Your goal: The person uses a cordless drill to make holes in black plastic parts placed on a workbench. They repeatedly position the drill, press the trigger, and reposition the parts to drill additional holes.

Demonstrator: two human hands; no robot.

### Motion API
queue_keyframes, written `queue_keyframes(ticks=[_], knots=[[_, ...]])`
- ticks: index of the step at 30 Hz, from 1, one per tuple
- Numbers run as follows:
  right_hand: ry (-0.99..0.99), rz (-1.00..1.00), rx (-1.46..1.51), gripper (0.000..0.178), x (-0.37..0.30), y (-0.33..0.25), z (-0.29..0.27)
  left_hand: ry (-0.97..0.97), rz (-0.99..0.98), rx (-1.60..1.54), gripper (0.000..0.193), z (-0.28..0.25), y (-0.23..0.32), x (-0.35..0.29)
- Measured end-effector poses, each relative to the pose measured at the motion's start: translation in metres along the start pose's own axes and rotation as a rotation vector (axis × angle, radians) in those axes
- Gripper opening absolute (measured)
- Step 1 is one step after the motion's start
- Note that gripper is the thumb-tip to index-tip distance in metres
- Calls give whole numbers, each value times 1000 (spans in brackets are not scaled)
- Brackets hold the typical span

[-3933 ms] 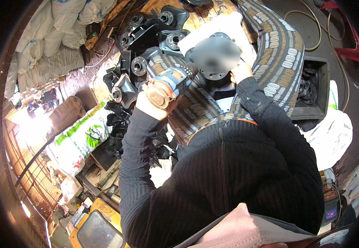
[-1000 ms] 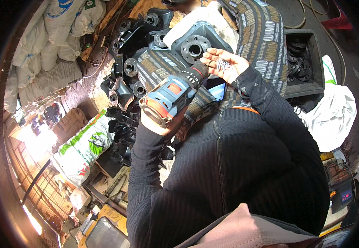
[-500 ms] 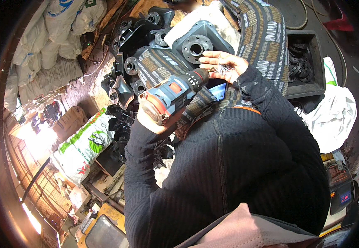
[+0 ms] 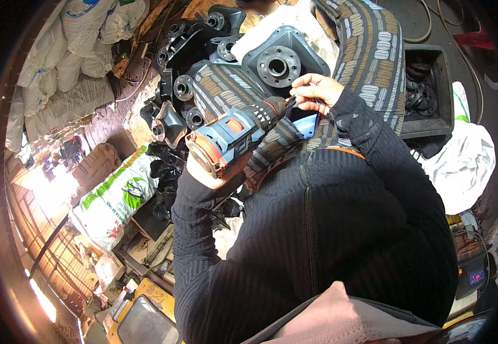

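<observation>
My left hand (image 4: 203, 174) is wrapped around the handle of a blue and orange cordless drill (image 4: 232, 133), whose chuck points up and to the right. At the chuck's tip is my right hand (image 4: 320, 90), its fingers curled and pinched together around small metal screws, mostly hidden now. Just beyond that hand, a dark grey metal part with a round, holed flange (image 4: 278, 66) lies on a white pad (image 4: 249, 41) by my lap. A blue piece (image 4: 304, 125) shows below my right fingers.
Several similar flanged parts (image 4: 183, 88) are heaped at the left. On the right stands a black bin (image 4: 426, 131) holding dark ring-shaped parts, with a white sack (image 4: 461, 166) below it. Filled white sacks (image 4: 83, 34) are stacked far left; a green-and-white bag (image 4: 114, 198) lies nearer.
My right hand has gone from an open palm with screws on it to curled fingers pinching at the drill's tip. The drill has shifted slightly; the flanged part appears a little lower and to the right.
</observation>
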State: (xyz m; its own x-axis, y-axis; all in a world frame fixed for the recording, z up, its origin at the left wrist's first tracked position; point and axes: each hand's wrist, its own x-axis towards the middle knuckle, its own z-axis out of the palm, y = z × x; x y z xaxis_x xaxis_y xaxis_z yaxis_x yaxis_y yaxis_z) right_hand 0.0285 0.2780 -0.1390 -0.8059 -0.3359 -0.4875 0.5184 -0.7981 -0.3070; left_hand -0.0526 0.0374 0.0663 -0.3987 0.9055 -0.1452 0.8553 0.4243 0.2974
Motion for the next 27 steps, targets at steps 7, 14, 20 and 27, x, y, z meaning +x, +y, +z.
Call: queue_keyframes(ticks=[7, 14, 20, 27], knots=[[-24, 40, -91, 26, 8, 0, -4, -39, 29, -120, 41, -5, 0, 5], [265, -97, 84, 22, 15, 18, -21, -72, -84, -85, 44, -6, -5, 8], [545, -240, 48, 19, 44, 23, -22, -14, -417, -530, 36, -4, -9, 21], [645, -253, 23, 21, 50, 21, -13, -262, -411, -244, 26, 31, -44, 2]])
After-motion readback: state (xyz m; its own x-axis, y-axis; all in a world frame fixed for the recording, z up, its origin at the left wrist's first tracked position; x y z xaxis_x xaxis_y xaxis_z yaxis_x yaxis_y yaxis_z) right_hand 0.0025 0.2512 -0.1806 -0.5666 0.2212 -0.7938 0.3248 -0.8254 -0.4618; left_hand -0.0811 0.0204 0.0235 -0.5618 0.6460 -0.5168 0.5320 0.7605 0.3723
